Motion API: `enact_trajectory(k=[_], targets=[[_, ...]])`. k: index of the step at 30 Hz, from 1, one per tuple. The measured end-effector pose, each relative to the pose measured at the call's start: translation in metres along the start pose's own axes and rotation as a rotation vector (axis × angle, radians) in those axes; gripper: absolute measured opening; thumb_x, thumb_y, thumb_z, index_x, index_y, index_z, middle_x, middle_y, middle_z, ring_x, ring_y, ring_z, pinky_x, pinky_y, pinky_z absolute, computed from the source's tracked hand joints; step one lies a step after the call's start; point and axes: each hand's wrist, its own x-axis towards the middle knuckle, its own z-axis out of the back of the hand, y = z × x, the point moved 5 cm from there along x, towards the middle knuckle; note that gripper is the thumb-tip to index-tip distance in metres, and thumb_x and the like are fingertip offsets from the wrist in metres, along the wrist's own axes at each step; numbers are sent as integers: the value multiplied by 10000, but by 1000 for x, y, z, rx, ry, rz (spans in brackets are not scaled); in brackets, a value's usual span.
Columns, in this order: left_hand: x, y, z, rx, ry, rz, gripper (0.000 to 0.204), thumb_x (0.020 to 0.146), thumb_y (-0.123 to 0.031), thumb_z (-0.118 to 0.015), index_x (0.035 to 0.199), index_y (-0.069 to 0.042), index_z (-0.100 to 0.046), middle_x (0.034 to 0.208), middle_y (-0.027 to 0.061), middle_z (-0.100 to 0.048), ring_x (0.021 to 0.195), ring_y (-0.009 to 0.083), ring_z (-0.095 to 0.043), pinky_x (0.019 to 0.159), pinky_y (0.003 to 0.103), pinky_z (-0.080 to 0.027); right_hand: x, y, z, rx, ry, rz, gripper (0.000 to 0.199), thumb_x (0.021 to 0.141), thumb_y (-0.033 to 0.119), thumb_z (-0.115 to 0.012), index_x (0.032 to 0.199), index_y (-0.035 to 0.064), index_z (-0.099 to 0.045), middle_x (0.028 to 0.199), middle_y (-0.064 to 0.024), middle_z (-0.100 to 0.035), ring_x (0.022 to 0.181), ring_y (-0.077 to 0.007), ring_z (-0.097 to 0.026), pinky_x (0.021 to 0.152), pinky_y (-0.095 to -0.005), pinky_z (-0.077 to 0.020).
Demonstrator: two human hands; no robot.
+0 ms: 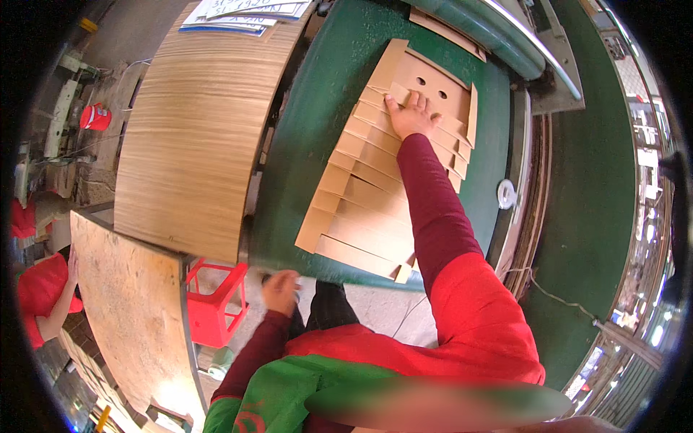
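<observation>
A row of overlapping brown cardboard box blanks point(368, 224) lies fanned out on a green conveyor belt point(289, 173). The farthest blank shows two oval holes and folded-up side flaps. My right hand point(415, 115) reaches far forward and rests on the upper blanks, its fingers spread over the cardboard just below the holes. My left hand point(280, 291) hangs low by the belt's near left corner, apart from the cardboard. It is somewhat blurred, its fingers look partly curled, and whether anything is in them is not visible.
Left of the belt stands a wood-grain table point(195, 130) with papers point(245, 14) at its far end. A roller point(498, 36) crosses the belt's far end. A tape roll point(506, 194) sits on the right rail. A red stool point(216, 303) and another person point(47, 296) are at left.
</observation>
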Motion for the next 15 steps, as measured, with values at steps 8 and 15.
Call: enact_trajectory(k=[8,15], targets=[[-46,106,-2,-936,522,479,361,894,-94,-540,1249,-91,-474,1284,97,-518,1211,273,-476,1016,506,-364,-160,21,-12,72,32,-104,860,856,670,-308,1445,46,-248,1504,-123,-266,1410,-260,-196,1093,-585,-119],[-107,-18,-28,-717,704,262,410,946,-201,-505,1316,-54,-407,1305,105,-504,1259,295,-434,1053,557,-308,-168,10,26,164,116,26,996,777,773,-366,1464,68,-209,1530,-198,-116,1426,-318,-92,1090,-600,-89]])
